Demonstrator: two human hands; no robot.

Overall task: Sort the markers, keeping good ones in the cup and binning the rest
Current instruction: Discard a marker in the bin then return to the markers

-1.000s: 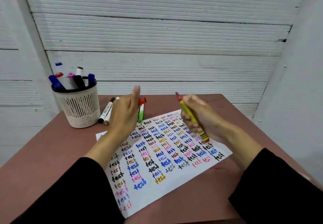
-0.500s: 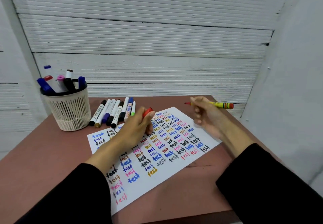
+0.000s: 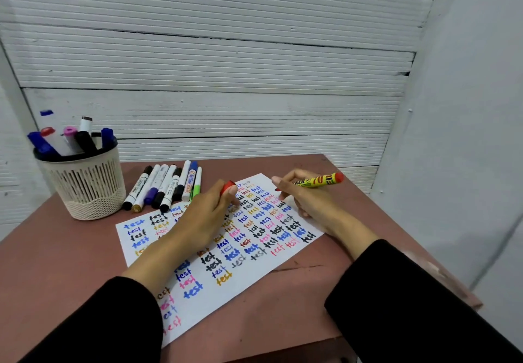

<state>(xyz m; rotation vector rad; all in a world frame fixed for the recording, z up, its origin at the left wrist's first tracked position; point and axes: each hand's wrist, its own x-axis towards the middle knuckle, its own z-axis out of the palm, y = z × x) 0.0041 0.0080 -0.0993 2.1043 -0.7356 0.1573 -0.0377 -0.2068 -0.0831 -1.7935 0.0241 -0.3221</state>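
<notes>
right hand (image 3: 308, 198): grip on yellow marker (image 3: 318, 180), tip at paper (image 3: 254, 252) | left hand (image 3: 208, 215): grip on red cap (image 3: 227, 186) | cup (image 3: 85, 181): counter (image 3: 56, 263) left

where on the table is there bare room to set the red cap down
Bare table lies left of the test sheet, in front of the cup; another strip runs along the near right edge. It is crowded between cup and sheet, where loose markers lie.

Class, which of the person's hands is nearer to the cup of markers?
Left. The left hand rests on the paper just right of the cup; the right hand is farther right.
</notes>
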